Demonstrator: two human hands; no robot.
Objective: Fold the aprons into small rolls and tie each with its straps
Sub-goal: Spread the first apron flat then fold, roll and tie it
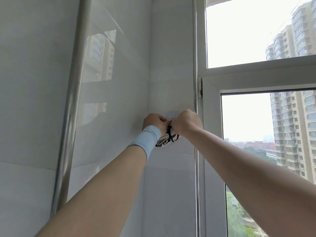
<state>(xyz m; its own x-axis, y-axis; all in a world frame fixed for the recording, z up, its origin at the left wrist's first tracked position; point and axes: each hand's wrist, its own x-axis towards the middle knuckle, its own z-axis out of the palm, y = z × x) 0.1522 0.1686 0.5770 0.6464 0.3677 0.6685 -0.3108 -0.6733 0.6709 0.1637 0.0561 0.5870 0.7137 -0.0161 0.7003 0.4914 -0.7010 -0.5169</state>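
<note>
Nearly done w/ this roll (165, 140): your left hand (154, 122) & right hand (185, 123), both pinching straps (169, 132) at 12 o'clock, knot unfinished.

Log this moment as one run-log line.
step: tying straps | left hand: pinching strap | right hand: pinching strap | apron roll: held up near wall, black straps wrapped around

Glossy white wall tiles (37, 82) fill the left half of the frame, crossed by a shiny metal vertical pipe (71, 106). At right, a white-framed window (256, 72) shows tall beige apartment towers (290, 127) and green treetops (239, 218) at lower right.
</note>
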